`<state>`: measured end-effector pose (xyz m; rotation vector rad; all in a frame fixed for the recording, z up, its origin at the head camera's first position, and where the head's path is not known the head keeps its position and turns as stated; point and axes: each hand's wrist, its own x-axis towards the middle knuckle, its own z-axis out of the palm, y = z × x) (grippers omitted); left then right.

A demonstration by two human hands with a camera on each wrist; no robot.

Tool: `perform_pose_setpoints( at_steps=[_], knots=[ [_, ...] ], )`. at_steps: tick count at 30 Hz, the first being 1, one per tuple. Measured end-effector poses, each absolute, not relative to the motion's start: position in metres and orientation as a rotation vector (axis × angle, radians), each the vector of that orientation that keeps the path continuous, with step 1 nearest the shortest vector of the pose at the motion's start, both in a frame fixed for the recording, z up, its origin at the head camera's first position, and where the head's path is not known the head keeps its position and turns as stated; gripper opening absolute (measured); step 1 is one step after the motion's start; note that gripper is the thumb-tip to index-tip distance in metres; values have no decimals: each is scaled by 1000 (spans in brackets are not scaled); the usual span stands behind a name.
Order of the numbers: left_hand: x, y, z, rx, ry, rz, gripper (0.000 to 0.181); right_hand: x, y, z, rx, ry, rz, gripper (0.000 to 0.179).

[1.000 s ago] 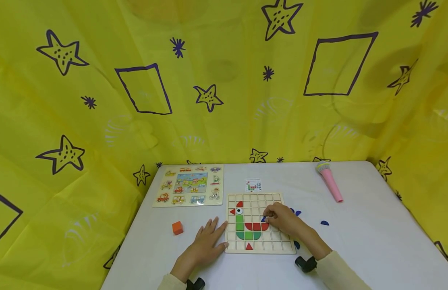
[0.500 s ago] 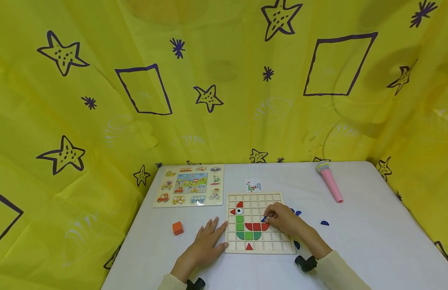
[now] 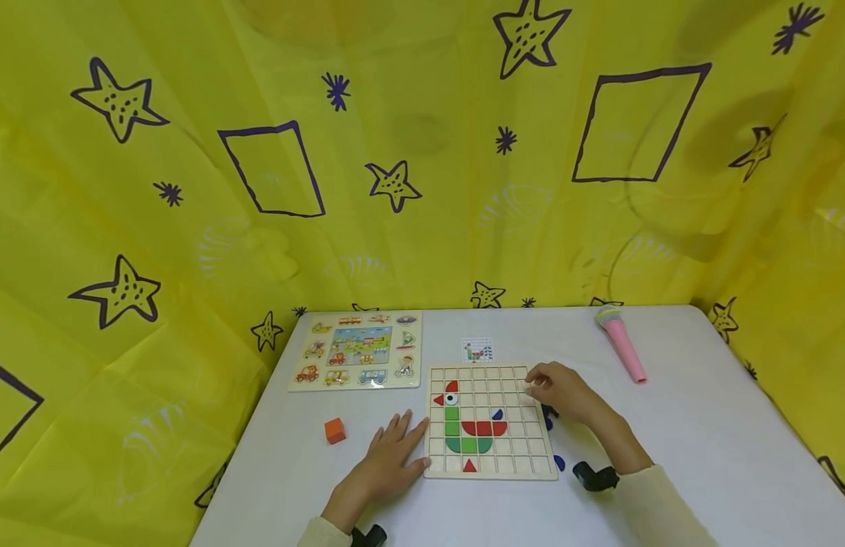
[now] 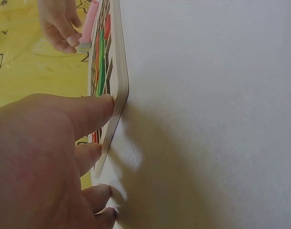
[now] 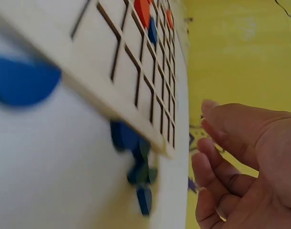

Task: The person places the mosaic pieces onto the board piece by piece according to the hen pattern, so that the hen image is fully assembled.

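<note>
Seemingly between placements, my right hand (image 3: 561,390) is hovering, fingers empty, by the right edge of the board (image 3: 472,381); my spread left hand (image 3: 388,461) is touching its left. I'm probably needing a blue piece (image 3: 559,463) outside the right edge.

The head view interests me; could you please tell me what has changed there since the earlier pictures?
The right hand has let go of the blue piece, leaving it on the grid board, and moved rightward and farther from the person, near the board's far right corner. The left hand stayed at the board's left edge.
</note>
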<state>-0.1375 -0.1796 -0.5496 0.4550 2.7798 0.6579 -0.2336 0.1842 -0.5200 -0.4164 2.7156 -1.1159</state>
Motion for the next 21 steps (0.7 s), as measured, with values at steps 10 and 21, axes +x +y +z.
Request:
perform_pose_setpoints(
  at_steps=[10, 21],
  knots=[
    [-137, -179, -548, 451, 2778, 664, 69, -236, 230, -524, -342, 2740, -998, 25],
    [-138, -181, -553, 470, 2784, 668, 69, -232, 231, -535, -391, 2754, -992, 6]
  ],
)
